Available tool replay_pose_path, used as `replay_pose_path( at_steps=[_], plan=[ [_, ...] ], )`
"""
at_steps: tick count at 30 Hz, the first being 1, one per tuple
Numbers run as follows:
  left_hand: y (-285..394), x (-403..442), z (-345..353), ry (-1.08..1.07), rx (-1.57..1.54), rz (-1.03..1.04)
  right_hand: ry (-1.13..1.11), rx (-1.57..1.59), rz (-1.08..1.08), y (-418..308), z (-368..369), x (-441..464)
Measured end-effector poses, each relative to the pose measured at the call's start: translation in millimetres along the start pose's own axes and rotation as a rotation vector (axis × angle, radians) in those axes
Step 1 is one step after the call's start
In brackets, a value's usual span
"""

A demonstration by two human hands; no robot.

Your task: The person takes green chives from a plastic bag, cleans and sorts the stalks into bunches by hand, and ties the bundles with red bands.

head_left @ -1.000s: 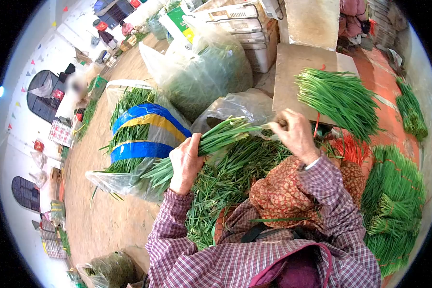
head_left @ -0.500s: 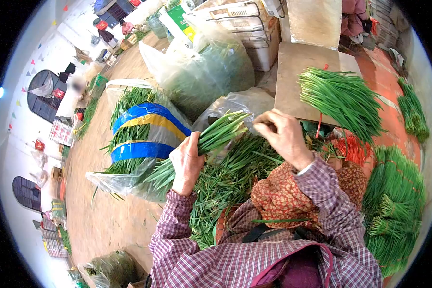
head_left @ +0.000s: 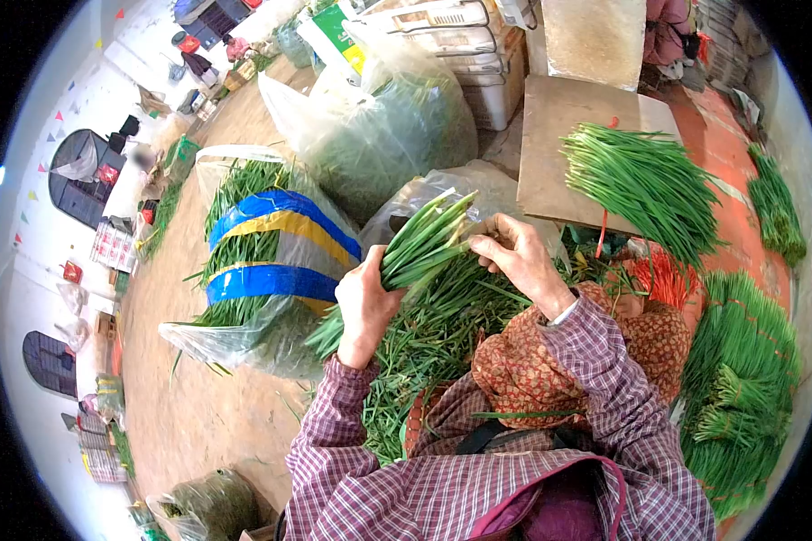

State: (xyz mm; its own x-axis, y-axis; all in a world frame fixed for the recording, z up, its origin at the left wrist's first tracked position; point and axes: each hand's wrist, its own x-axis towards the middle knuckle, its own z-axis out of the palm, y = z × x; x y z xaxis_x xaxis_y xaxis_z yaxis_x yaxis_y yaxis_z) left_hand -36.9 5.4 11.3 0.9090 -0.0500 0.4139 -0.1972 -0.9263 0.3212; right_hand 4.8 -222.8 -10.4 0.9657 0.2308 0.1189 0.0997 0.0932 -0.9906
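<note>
My left hand (head_left: 367, 302) is closed round a small bunch of green chives (head_left: 424, 236), pale stem ends pointing up and to the right, leaves trailing below the fist. Beside those stem ends is my right hand (head_left: 523, 263), thumb and fingers pinched together; whatever they hold is too small to make out. Beneath both hands lies a heap of loose chive leaves (head_left: 442, 347). A larger bundle of chives (head_left: 639, 189) rests on a brown board (head_left: 555, 144) to the right, with a red tie (head_left: 602, 234) hanging under it.
Red ties (head_left: 663, 278) lie beside my patterned apron (head_left: 532, 370). Stacked chive bundles (head_left: 740, 388) stand at right. To the left is a blue-and-yellow banded bag of greens (head_left: 275, 243); behind it, a big clear bag (head_left: 397, 135) and white crates (head_left: 492, 72). A person (head_left: 668, 36) sits at the far right.
The bunch and my left hand have shifted slightly right, with the stem ends tilted more upward. My right hand has turned and dropped a little, its fingers now beside the stem ends.
</note>
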Motion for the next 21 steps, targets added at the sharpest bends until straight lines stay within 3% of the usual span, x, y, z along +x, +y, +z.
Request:
replay_pose_path(
  at_steps=[5, 10, 13, 16, 21],
  plan=[
    [-6, 0, 6, -0.069, -0.344, -0.08, -0.017, -0.03, -0.075, -1, 0, -2],
    [-10, -2, 8, -0.067, -0.374, -0.082, -0.072, -0.068, -0.115, -8, -1, -8],
    [-7, -4, 8, -0.107, -0.455, -0.102, 0.06, 0.1, -0.031, -10, -8, -6],
    [-1, -4, 7, -0.146, -0.578, -0.117, 0.146, 0.045, -0.07, -3, -13, -4],
    [1, -5, 16, -0.167, -0.648, -0.157, 0.255, -0.626, -0.695, -28, 0, -15]
  ],
)
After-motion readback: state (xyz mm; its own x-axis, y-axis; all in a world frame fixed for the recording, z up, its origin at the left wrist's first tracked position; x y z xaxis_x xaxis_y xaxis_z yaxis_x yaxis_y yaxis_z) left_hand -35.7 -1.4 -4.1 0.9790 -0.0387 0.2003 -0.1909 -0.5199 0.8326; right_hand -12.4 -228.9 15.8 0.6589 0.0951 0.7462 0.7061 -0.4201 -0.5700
